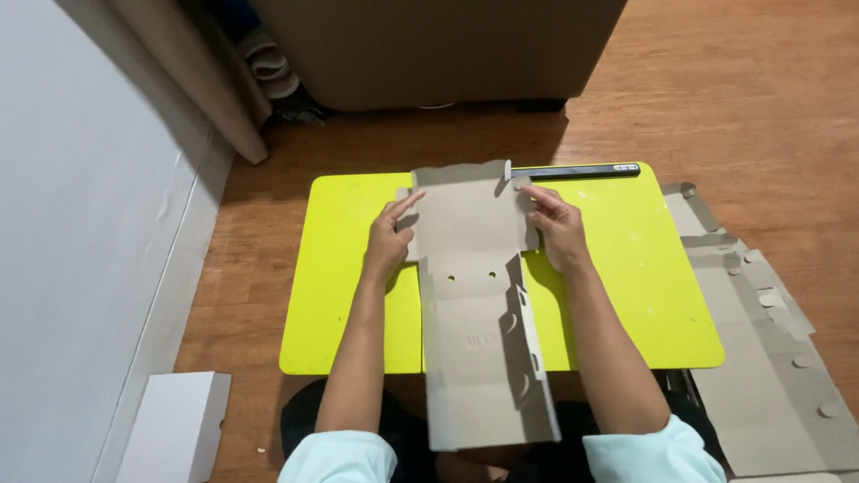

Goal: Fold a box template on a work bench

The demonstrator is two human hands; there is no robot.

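A flat grey-brown die-cut cardboard box blank (474,295) lies lengthwise on a small bright yellow-green table (626,268), its near end hanging over the table's front edge. My left hand (391,237) presses on the blank's left side flap near the far end, index finger stretched onto the card. On the opposite side, my right hand (557,225) rests with fingers on the right flap. One long side wall on the right stands partly folded up. Both hands touch the cardboard; neither lifts it.
A dark slim bar (573,171) lies along the table's far edge. More flat cardboard blanks (761,340) lie on the wooden floor to the right. A white box (174,429) stands at lower left by a white wall. A brown sofa (438,49) is behind.
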